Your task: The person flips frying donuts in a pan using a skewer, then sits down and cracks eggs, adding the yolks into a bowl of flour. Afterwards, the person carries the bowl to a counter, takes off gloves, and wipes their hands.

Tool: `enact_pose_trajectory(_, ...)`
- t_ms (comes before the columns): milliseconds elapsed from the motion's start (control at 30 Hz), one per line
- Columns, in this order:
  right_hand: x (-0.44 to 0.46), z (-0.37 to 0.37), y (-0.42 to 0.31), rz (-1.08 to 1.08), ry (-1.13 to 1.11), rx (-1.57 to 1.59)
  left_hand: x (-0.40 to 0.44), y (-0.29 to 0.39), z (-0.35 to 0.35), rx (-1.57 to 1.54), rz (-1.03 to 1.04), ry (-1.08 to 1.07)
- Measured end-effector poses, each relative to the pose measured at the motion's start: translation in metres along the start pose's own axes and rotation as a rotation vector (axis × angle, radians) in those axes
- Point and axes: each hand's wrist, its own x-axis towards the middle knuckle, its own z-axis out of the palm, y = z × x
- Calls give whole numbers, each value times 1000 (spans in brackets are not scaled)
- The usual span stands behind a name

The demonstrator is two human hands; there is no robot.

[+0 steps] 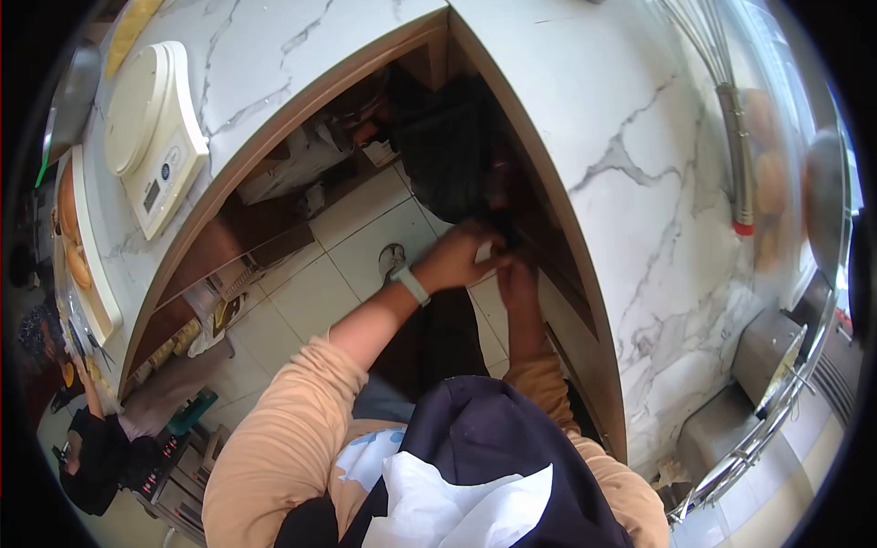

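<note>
My left hand (pixel 454 258), with a pale green watch (pixel 411 285) on its wrist, is held out low under the counter's inner edge. Close against it is my right hand (pixel 518 281). The fingers of both hands are bent inward and meet; something dark shows at the fingertips, but shadow hides what it is. Just beyond the hands hangs or stands a black bag-like thing (pixel 448 151), soft and dark, on the cabinet side.
A marble-patterned counter (pixel 630 237) curves around me. On it are a white kitchen scale (pixel 157 137), a whisk (pixel 735 137) and a white tray with bread (pixel 89 247). Shelves below hold bags. Another person (pixel 100 447) is at the lower left, and a metal sink unit (pixel 772 356) at the right.
</note>
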Motion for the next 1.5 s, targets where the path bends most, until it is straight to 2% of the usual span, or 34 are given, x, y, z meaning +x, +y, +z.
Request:
enact_pose_trajectory(33,14,22,-17,13,157,5,15,-3,-5,5,-11,72)
enact_pose_trajectory(67,28,47,-36,26,315,11,28,-6,-10,173,-62,88)
enact_pose_trajectory(167,79,24,-23,-122,282,105,45,-34,-14,673,-257,45)
enact_pose_trajectory(233,86,73,-51,-47,240,128,40,-65,-5,1006,-444,-80)
enact_pose_trajectory(300,100,99,-46,34,199,-55,28,-61,-10,1021,-436,-235)
enact_pose_trajectory(333,114,101,-30,80,180,-246,21,-58,-11,1030,-428,-316)
enact_pose_trajectory(367,127,101,-18,128,159,-437,13,-57,-10,1006,-377,-309)
enact_pose_trajectory(433,152,86,9,387,-130,-1339,-7,-54,-9,956,-282,-298)
enact_pose_trajectory(467,164,79,22,482,-347,-1778,-14,-49,-8,922,-257,-278)
enact_pose_trajectory(500,164,77,35,432,-452,-2017,-17,-42,-6,890,-234,-254)
enact_pose_trajectory(533,161,77,43,302,-444,-2090,-20,-39,-5,858,-216,-228)
enact_pose_trajectory(633,151,73,56,-144,-323,-2091,-30,-38,0,716,-134,-144)
enact_pose_trajectory(733,150,67,52,-420,-224,-1943,-33,-43,2,637,-168,-101)
enact_pose_trajectory(867,148,69,46,-771,-61,-1416,-37,-55,2,576,-122,10)
enact_pose_trajectory(933,142,86,20,-346,-24,-1407,-37,-53,1,486,-121,95)
enact_pose_trajectory(1000,132,93,10,-217,61,-1304,-34,-55,2,401,-79,235)
enact_pose_trajectory(1067,123,97,13,-371,191,-1126,-31,-62,1,316,-5,425)
enact_pose_trajectory(1167,121,82,28,-285,127,-1134,-21,-80,1,-20,-165,642)
enact_pose_trajectory(1200,121,75,36,-221,84,-1103,-19,-88,0,100,-156,559)
enact_pose_trajectory(1267,124,60,51,11,-70,-932,-15,-95,-1,134,-175,511)
enact_pose_trajectory(1300,121,62,46,47,-98,-816,-13,-98,-1,151,-184,488)
enact_pose_trajectory(1367,106,76,28,118,-151,-584,-13,-108,-10,126,-399,429)
enact_pose_trajectory(1400,100,82,20,176,-144,-625,-13,-114,-15,115,-505,397)
enact_pose_trajectory(1467,90,91,7,290,-130,-704,-14,-128,-14,198,-367,415)
enact_pose_trajectory(1500,89,93,0,259,-169,-809,-12,-130,-16,239,-298,425)
